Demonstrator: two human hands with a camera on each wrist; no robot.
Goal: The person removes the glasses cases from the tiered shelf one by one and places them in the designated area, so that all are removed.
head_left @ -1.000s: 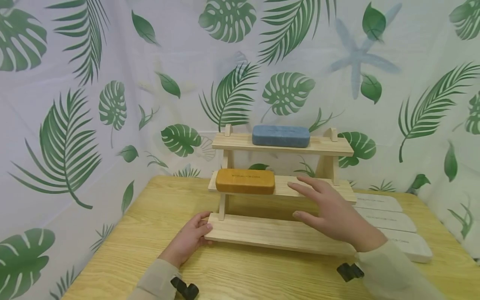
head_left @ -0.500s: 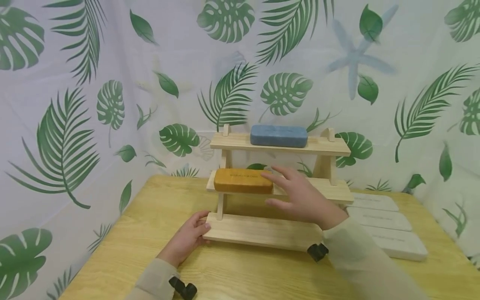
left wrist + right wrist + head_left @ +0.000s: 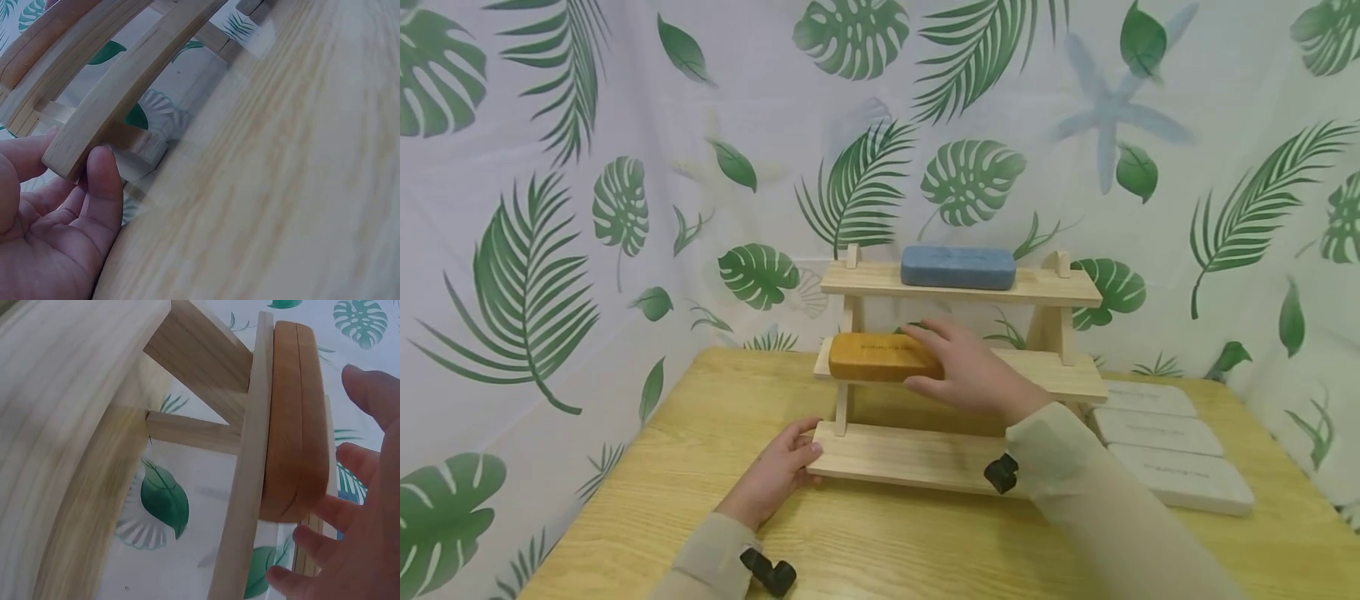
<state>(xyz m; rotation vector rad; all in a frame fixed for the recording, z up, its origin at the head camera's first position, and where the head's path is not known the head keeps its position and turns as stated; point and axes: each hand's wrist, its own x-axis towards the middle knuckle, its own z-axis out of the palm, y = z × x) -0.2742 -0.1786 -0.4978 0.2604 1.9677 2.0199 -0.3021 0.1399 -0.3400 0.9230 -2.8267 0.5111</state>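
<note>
A three-tier wooden display stand [image 3: 910,454] stands on the table. My left hand [image 3: 775,475] grips the left end of its bottom shelf [image 3: 119,87], with thumb and fingers on opposite faces. On the middle shelf's left part lies an orange glasses case [image 3: 880,357], its lid seam visible in the right wrist view. My right hand [image 3: 973,371] reaches over the right end of this case, thumb apart from the other fingers. Its fingers [image 3: 340,512] are at the case's end; whether they press on it I cannot tell. A blue glasses case [image 3: 958,267] lies on the top shelf.
Several pale grey-white cases [image 3: 1180,479] lie side by side on the table to the right of the stand. Behind the wooden table [image 3: 880,542] hangs a white cloth [image 3: 737,83] printed with green leaves.
My right hand has moved left along the middle shelf, from beside the orange glasses case to over its right end. The left hand and both coloured cases have stayed in place.
</note>
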